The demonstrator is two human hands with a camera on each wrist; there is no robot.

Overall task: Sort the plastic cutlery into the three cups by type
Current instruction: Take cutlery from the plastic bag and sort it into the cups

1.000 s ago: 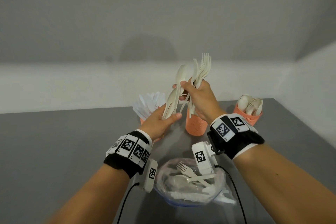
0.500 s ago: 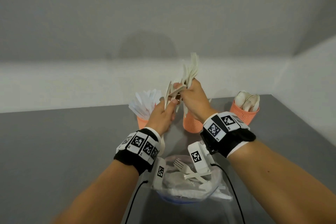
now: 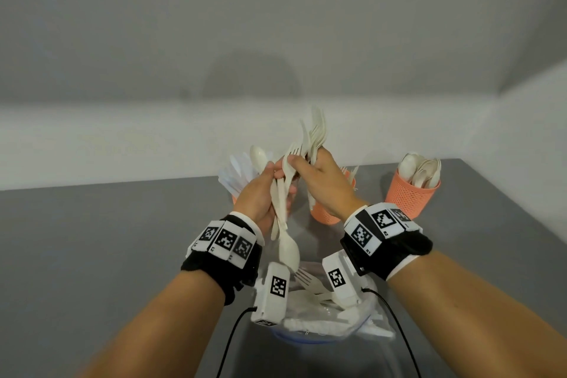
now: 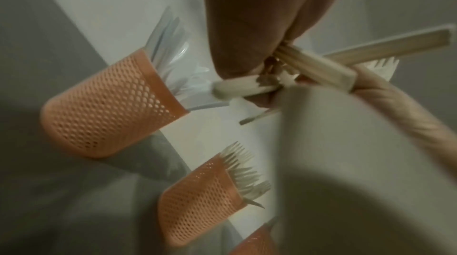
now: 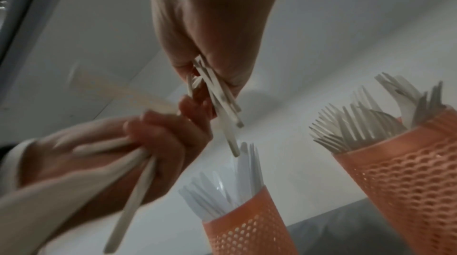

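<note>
We've got our left hand (image 3: pixel 260 196) clamped round a bunch of spoons (image 3: pixel 287 244); right hand (image 3: pixel 325 181) grips forks (image 3: pixel 317 132) above the tabletop (image 3: pixel 107 239); cups (image 3: pixel 409 193) behind.

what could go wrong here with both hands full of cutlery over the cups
1. The left hand grips mixed spoons pointing both ways; one may slip out and drop towards the bowl.
2. The right hand holds a loose fan of forks while pinching another piece, so the bundle might spill.
3. The fork cup stands right under the hands and looks full; a bump could tip it.
</note>
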